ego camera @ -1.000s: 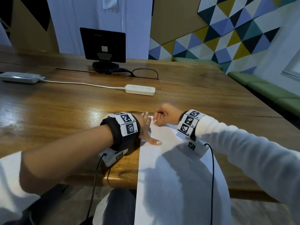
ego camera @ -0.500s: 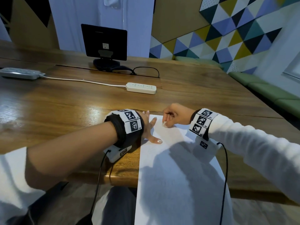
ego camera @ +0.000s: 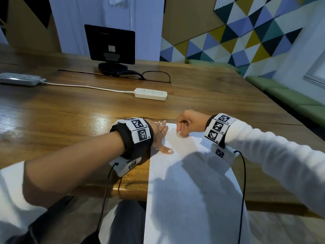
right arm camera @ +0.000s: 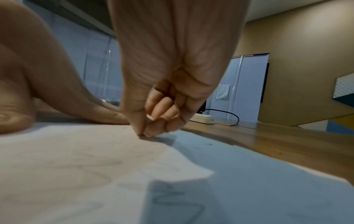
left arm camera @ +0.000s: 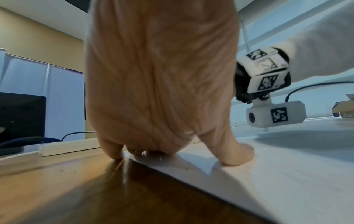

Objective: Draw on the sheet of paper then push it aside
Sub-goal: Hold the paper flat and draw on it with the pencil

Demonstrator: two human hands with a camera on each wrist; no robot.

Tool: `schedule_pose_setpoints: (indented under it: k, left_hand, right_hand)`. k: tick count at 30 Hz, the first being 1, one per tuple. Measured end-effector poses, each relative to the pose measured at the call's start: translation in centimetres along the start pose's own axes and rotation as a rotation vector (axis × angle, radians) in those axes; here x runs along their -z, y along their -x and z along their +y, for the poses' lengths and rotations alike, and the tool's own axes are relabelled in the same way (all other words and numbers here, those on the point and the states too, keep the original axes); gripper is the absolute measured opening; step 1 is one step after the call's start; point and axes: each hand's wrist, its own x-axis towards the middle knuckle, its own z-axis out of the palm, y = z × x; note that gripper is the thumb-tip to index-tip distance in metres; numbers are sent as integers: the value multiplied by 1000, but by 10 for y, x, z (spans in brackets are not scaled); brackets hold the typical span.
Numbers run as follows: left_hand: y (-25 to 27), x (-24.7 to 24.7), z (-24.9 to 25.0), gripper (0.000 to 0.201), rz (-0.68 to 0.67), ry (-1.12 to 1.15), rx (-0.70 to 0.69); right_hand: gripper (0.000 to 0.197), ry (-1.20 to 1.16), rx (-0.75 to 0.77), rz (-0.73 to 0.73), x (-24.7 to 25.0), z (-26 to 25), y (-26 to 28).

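Rightward since earlier, our right hand (ego camera: 190, 123) pinches a small white drawing tool (ego camera: 178, 133); our left hand (ego camera: 159, 136) presses the sheet of paper (ego camera: 184, 182) flat.

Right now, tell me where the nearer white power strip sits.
In the head view the white power strip lies on the wooden table, beyond both hands and the sheet of paper, just right of the black monitor's stand.
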Motion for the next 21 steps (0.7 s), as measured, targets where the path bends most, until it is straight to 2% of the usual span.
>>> schedule_pose_setpoints:
  k: [2,5,6,9,10,13,14,18,21]
  left_hand:
    - [2,2,1,102,-10,-8,1]
    - [0,2,0,103,-19,6,-2]
    - [-1,1,0,103,-12,8,-4]
    - [-2,-2,1,103,6,-3,-4]
    - [-2,-3,0,103,8,8,-8]
    - [-1,-2,-3,104,-7,45,-21]
    - [-1,-2,-4,104,-15,49,-22]
    - [-1,-2,-3,103,-11,72,-24]
    - [2,1,-3,103,-28,50,-12]
  right_hand:
    - [14,24,0,45,-1,2,-2]
    - [15,-35,7,-122,0,-1,2]
    - [14,-23,5,-118,2,-1,1]
    - [9,48,24,36,2,0,-3]
    - [9,26,23,11,1,-1,-2]
    - [16,-55,17,-197,2,-2,6]
    - [16,-55,10,-207,3,-2,6]
    - [11,-38,28,-2,0,2,3]
    - [14,-83,40,-89,-3,2,11]
